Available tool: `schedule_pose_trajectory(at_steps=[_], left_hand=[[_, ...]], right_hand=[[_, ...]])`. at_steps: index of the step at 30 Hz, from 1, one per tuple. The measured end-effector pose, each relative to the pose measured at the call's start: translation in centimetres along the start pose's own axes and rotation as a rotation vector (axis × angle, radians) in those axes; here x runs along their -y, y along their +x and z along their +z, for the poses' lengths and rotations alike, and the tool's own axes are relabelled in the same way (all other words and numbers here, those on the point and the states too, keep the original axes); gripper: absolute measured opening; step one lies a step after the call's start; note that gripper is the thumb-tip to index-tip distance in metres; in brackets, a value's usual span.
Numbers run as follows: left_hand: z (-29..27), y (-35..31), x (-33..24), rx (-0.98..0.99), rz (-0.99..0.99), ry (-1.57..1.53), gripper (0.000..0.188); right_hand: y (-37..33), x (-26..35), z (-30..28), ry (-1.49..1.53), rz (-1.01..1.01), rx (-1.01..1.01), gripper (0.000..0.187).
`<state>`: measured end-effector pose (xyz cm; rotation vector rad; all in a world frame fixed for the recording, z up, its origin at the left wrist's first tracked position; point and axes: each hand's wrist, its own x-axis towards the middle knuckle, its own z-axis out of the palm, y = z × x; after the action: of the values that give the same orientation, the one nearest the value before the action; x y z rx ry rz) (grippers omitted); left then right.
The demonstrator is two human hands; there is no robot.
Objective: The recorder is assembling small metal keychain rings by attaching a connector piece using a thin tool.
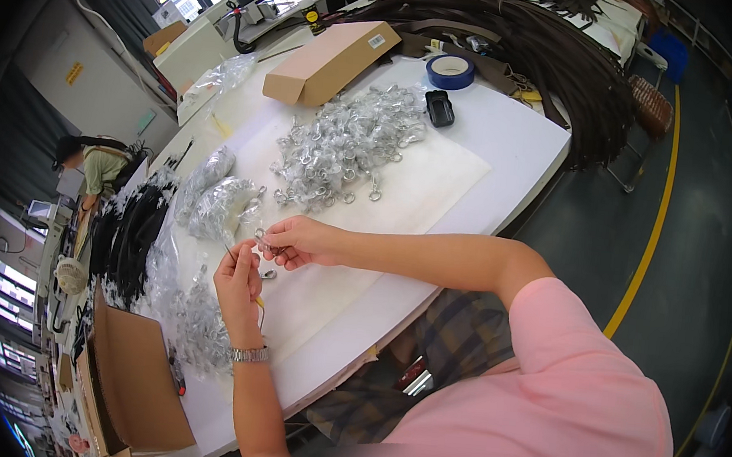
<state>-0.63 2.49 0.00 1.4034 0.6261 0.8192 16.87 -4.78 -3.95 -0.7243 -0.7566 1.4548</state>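
Both hands meet over the white table (511, 167), fingertips almost touching. My right hand (311, 241) pinches a small silver metal ring piece (260, 233); its lower part is hidden by the fingers. My left hand (239, 289), with a metal watch on the wrist, is closed around something thin; a dark tip shows above the fingers and a yellow strip below. Just under the hands lies a loose silver metal clasp (269, 274). Farther off sits a large pile of ringed metal pieces in clear plastic wraps (347, 148). More wrapped pieces (201, 323) lie left of my left hand.
Clear plastic bags (220, 203) lie left of the pile. Behind it are a cardboard box (333, 60), blue tape (450, 71) and a black tray (439, 110). Dark strips (562, 80) curve along the far right; an open carton (140, 374) stands near left. A person (101, 166) works at far left.
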Motion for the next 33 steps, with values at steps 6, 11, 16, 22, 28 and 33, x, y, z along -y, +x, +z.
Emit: schedule_pose_trajectory(at_steps=[6,11,16,22,28,33], left_hand=[[-0.1,0.4,0.4,0.112,-0.036,0.041,0.016],[0.6,0.0,0.7,0.096,-0.040,0.098,0.012],[1.0,-0.5,0.5,0.019,0.013,0.137,0.012],[0.9,-0.3,0.8,0.036,-0.005,0.088,0.011],[0.6,-0.3,0.2,0.056,-0.113,-0.097,0.011],[-1.7,0.8,1.5,0.067,-0.146,-0.410,0.016]], right_hand=[[0.0,-0.1,-0.2,-0.038,0.123,0.087,0.015],[-0.1,0.1,-0.5,-0.283,0.152,0.060,0.020],[-0.9,1.0,0.9,-0.420,0.128,0.031,0.023],[-0.7,0.7,0.5,-0.792,-0.100,-0.013,0.021],[-1.1,1.2,0.3,-0.694,-0.100,-0.003,0.021],[-1.9,2.1,1.8,-0.793,-0.153,-0.006,0.021]])
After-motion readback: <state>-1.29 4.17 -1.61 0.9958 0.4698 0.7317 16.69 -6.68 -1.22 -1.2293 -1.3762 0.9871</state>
